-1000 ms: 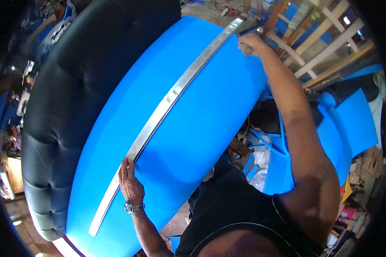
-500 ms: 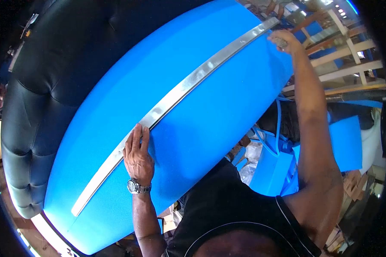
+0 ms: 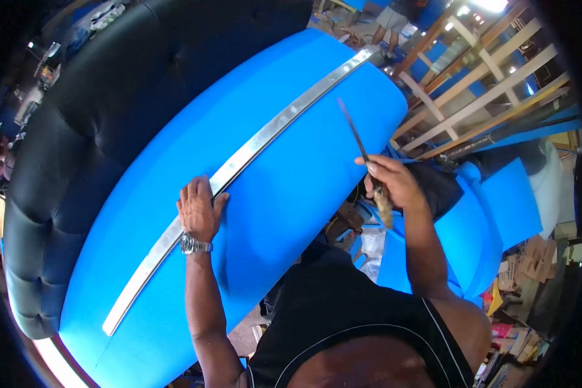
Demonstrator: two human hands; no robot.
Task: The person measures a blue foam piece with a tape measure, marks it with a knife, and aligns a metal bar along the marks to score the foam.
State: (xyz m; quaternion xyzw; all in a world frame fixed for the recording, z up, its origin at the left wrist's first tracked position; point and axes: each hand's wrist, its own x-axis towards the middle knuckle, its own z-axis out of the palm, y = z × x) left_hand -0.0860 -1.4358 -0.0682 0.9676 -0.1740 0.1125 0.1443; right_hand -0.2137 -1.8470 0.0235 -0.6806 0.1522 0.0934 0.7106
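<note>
Workshop clutter surrounds a big blue foam sheet (image 3: pixel 284 200), which lies across the middle of the view, its long sides curving in the wide lens. Along its left side runs a black tufted upholstery piece (image 3: pixel 77 129), with deep buttons and folds. Beyond the far right corner stand wooden slatted frames (image 3: pixel 475 81), and near them one can see the bare legs and light shorts of another person (image 3: pixel 391 26).

On the foam sheet lies a long metal straightedge (image 3: pixel 262 137), placed diagonally from the near left part to the far end. A thin dark line (image 3: pixel 101 352) is visible on the foam just beside its near end.

The left hand (image 3: pixel 199 210) is laid palm down over the straightedge, at its lower half; the fingers are close together and the thumb is spread to the right side. This wrist wears a metal watch (image 3: pixel 194 244).

The right hand (image 3: pixel 394 181) is closed around the wrapped handle of a long thin knife (image 3: pixel 355 132). The blade points away from the person, over the right part of the foam sheet. Whether its tip touches the foam, I cannot tell.

To the right of the foam sheet are a black cloth or bag (image 3: pixel 436 187), several blue foam pieces (image 3: pixel 511 204), a whitish sheet (image 3: pixel 549 187) and, lower, brown scraps (image 3: pixel 530 258) with a small yellow piece (image 3: pixel 496 297).
</note>
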